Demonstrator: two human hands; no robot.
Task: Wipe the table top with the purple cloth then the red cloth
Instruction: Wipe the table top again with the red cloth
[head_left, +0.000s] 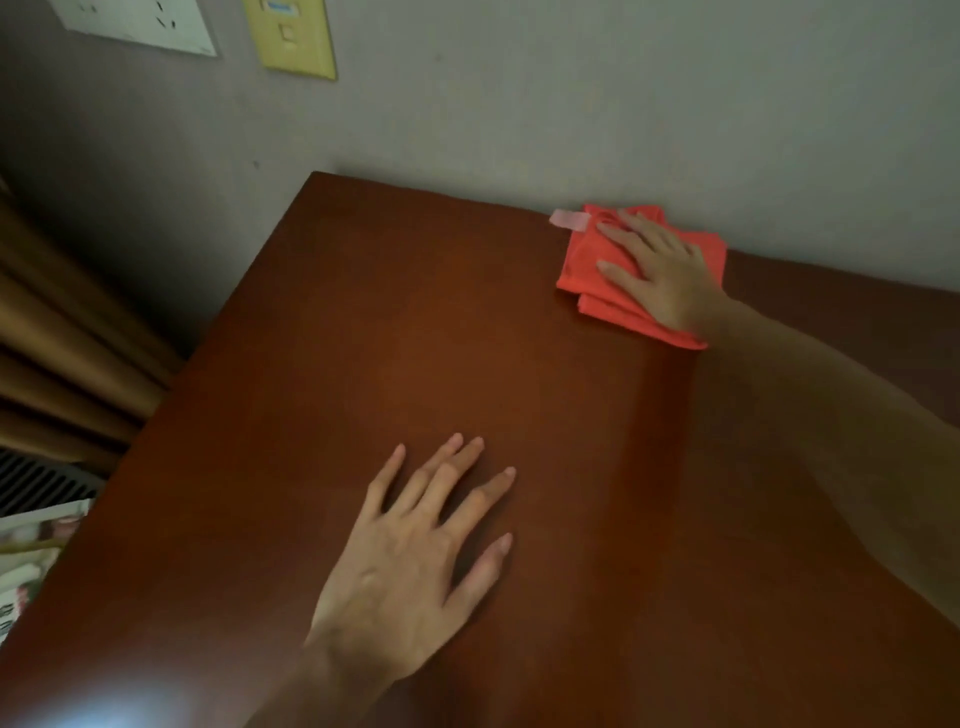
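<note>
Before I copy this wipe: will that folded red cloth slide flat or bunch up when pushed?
The red cloth looks soft and floppy, its layers uneven at the edges, so it may bunch. The right hand lies flat on it, which should help. The table top looks smooth, so it probably slides easily.

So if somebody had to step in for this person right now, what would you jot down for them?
Right hand: flat, fingers straight, pressing the folded red cloth on the table at its far right, near the wall.
Left hand: flat on the bare wood near the front, fingers spread, holding nothing.
Purple cloth: not in view, so its pass cannot be checked from here; the red cloth already being under the hand suggests it is done.
Left: probably carry the red cloth over the remaining table top, centre, left and front.
</note>
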